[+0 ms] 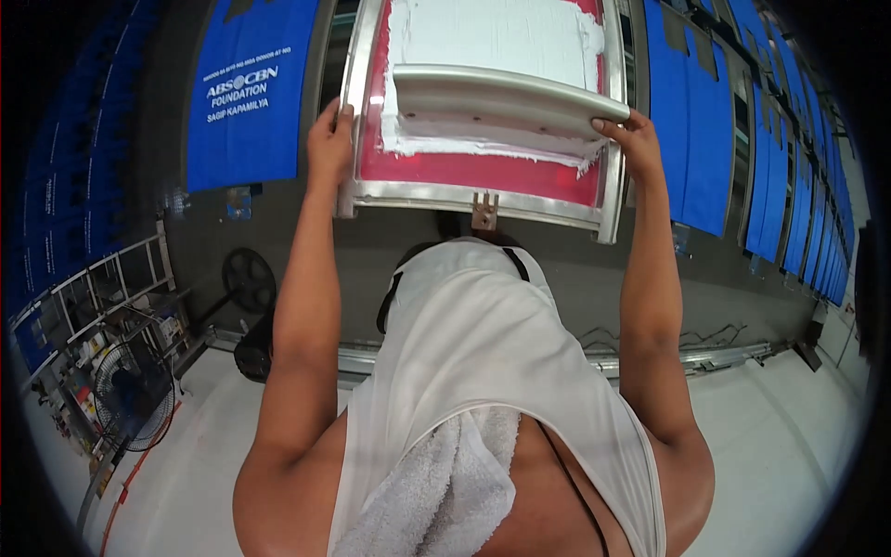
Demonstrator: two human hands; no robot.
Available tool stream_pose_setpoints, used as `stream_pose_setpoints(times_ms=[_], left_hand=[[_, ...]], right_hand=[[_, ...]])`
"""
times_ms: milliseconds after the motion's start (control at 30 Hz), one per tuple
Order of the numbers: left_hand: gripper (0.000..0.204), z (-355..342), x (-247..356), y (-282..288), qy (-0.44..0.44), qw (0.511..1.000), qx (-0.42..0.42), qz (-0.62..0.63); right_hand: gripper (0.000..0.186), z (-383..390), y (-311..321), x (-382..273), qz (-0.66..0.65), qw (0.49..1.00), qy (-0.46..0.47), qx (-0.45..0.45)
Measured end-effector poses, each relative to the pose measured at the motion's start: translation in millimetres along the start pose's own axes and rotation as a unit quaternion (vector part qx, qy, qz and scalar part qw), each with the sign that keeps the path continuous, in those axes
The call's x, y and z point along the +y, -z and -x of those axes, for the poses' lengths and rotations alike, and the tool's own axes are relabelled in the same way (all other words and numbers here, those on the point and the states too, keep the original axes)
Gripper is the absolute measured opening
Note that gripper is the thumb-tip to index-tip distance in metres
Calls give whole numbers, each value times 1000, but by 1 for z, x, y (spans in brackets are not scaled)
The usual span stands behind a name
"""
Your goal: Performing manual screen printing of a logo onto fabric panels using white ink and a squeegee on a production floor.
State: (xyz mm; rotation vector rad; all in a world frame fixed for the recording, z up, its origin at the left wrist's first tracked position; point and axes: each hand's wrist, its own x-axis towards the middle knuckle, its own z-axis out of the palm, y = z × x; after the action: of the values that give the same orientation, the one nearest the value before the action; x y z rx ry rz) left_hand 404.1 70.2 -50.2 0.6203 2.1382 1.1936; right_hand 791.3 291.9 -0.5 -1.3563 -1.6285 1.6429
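A metal-framed screen [418, 202] lies in front of me, its red mesh [473, 173] coated in thick white paste [487, 32]. Across the paste rests a long silver squeegee-like bar [497, 93]. My left hand [330, 139] grips the left rail of the screen frame, fingers closed along its outer edge. My right hand [631, 141] is closed on the right end of the silver bar, thumb on its face, beside the right rail. A small metal bracket [484, 213] juts from the middle of the frame's near edge.
Blue printed fabric pieces [243, 148] lie left and right [691, 176] along the dark long table [557, 251]. A black handwheel [243, 283] is below at left. A standing fan [130, 395] and cluttered rack [158, 325] stand lower left on the white floor [752, 446].
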Motion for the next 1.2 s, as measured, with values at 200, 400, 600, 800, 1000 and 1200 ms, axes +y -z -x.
stream_pose_setpoints(times_ms=[200, 400, 600, 800, 1000, 1200], left_hand=[[44, -3, -3, -4, -5, 1000, 5, 13], [44, -4, -12, -7, -35, 999, 13, 27], [44, -6, -22, -10, -62, 997, 40, -6], [71, 8, -7, 1, -2, 997, 4, -77], [57, 47, 20, 129, -214, 960, 82, -162], [35, 142, -49, 452, -71, 808, 427, -401]], right_hand=[[35, 0, -3, 7, 22, 1000, -21, 7], [36, -3, -4, 2, -1, 1000, 4, -14], [38, -3, 3, 15, 26, 999, 21, -16], [40, -1, 10, 12, 129, 991, -10, -43], [31, 12, -5, -38, 391, 901, 115, -147], [48, 31, -50, -72, 678, 726, 40, -111]])
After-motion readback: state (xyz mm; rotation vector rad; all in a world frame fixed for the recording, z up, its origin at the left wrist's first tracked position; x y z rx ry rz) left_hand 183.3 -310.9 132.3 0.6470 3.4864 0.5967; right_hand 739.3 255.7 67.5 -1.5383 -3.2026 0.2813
